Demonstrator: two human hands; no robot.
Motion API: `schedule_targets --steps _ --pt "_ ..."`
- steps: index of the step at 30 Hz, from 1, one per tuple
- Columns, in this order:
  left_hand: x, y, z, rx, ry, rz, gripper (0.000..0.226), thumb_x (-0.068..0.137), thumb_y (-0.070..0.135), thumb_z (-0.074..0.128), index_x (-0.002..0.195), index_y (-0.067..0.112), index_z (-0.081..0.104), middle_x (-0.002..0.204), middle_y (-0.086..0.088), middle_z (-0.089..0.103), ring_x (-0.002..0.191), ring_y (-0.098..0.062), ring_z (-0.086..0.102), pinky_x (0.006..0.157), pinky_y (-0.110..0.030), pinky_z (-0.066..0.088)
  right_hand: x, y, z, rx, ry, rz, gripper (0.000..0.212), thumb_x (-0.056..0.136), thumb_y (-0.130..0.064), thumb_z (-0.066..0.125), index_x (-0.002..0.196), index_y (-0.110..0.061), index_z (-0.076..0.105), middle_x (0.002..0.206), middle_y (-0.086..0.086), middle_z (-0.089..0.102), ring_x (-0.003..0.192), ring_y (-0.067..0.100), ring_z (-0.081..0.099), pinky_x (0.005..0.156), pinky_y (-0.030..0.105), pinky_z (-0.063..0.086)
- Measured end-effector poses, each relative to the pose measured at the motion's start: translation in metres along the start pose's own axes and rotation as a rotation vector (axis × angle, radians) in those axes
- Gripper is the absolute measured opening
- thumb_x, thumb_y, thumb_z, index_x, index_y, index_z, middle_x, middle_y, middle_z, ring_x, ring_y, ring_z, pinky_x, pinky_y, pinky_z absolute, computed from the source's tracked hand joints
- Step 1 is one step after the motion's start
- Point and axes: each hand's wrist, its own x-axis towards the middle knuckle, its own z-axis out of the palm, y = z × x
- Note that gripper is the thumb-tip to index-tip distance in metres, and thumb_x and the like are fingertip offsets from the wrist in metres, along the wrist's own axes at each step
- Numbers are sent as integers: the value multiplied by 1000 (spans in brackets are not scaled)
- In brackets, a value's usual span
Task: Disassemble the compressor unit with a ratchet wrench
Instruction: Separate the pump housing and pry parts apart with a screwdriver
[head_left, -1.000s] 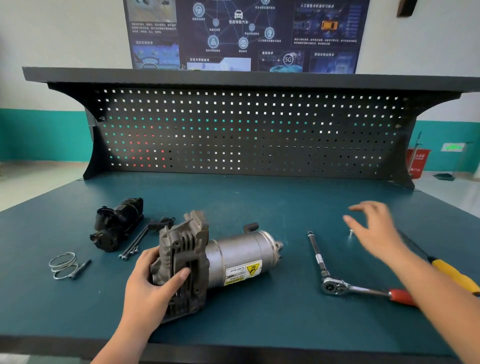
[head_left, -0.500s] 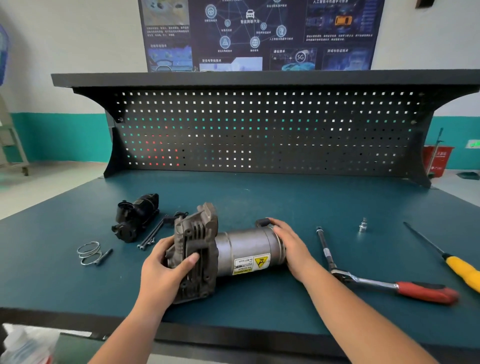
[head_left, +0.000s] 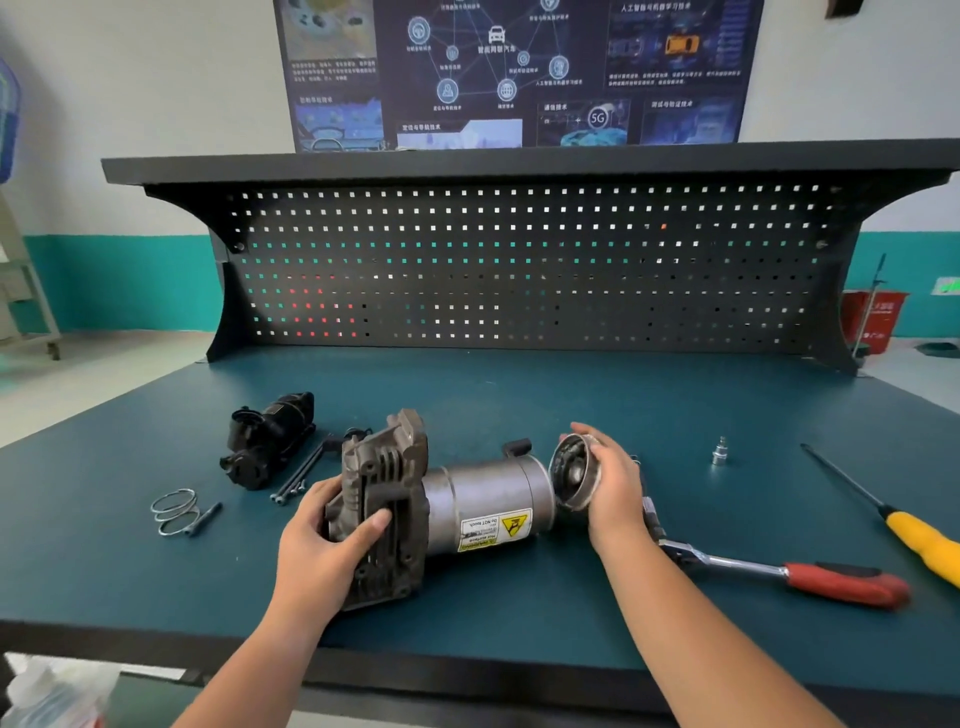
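The compressor unit (head_left: 483, 499) is lying on its side near the front of the worktop (head_left: 571, 395), with the left hand (head_left: 327, 551) gripping its finned head end. The right hand (head_left: 615, 493) is grasping a round end cap (head_left: 571, 470), holding it tilted just beside the motor cylinder's end. The ratchet wrench (head_left: 810, 577) is lying behind the right forearm.

The table (head_left: 519, 395) is dark teal; the ratchet wrench (head_left: 810, 577) has a red handle, the screwdriver (head_left: 919, 540) yellow, the compressor unit (head_left: 467, 499) grey.

right hand (head_left: 615, 488) | moved to compressor (head_left: 488, 493) end | end cap (head_left: 571, 473) pulled off, held
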Motion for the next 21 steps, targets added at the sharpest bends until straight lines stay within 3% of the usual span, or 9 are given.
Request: schedule_targets --steps 3,5,8,10,11,13,17,19,21 --pt "2 -1 2 19 2 30 34 68 16 78 93 33 61 91 0 67 80 2 63 69 -7 48 -8 -14 -1 189 8 -133 37 93 0 31 93 -13 65 96 10 69 95 23 62 82 29 49" --pt "5 -1 6 12 -16 8 40 72 7 78 94 35 60 92 2 67 83 -4 64 71 -13 50 -18 -24 -6 402 -21 -125 39 93 -7 26 97 -11 65 91 7 72 91 20 65 79 26 51" --pt "13 2 17 -29 -69 -48 39 64 23 75 97 34 56 91 8 69 82 -3 66 71 -17 51 -41 -33 -11 640 -71 -3 38 88 -21 36 92 -13 73 97 14 71 94 23 67 80 28 54" --pt "21 2 30 -21 -101 -56 40 63 27 74 97 35 54 92 9 68 82 2 65 70 -11 49 -59 -39 -9 731 -96 96 32 66 -29 59 86 -12 77 98 19 70 93 25 68 79 32 55" --pt "25 1 37 -8 -121 -62 41 65 27 77 98 36 54 96 9 67 87 1 65 73 -12 49 -66 -40 -7 766 -102 141 41 51 -31 64 84 -11 77 99 20 70 92 26 68 79 35 56" --pt "33 -3 53 4 -160 -93 43 71 26 79 104 33 53 106 5 65 100 -9 63 85 -25 50 -77 -41 -3 801 -72 220 50 39 -31 66 82 -9 77 99 18 70 89 26 69 78 36 55" --pt "46 2 83 109 -164 -130 57 74 30 78 122 18 51 123 -5 59 114 -18 54 100 -40 43 -94 -39 15 788 -86 362 42 62 -27 55 96 -4 66 103 20 65 93 31 63 86 42 49" --pt "43 11 90 254 -114 -132 68 76 39 74 134 22 43 133 0 47 126 -19 38 108 -34 31 -102 -35 24 749 -148 419 39 67 -23 52 99 -3 64 101 20 66 90 31 64 89 45 46" --pt "27 22 84 234 -55 -83 63 82 40 67 137 29 38 133 6 37 126 -12 29 103 -24 23 -111 -29 33 725 -220 442 41 68 -19 51 104 -3 63 104 21 68 90 31 66 90 44 46"
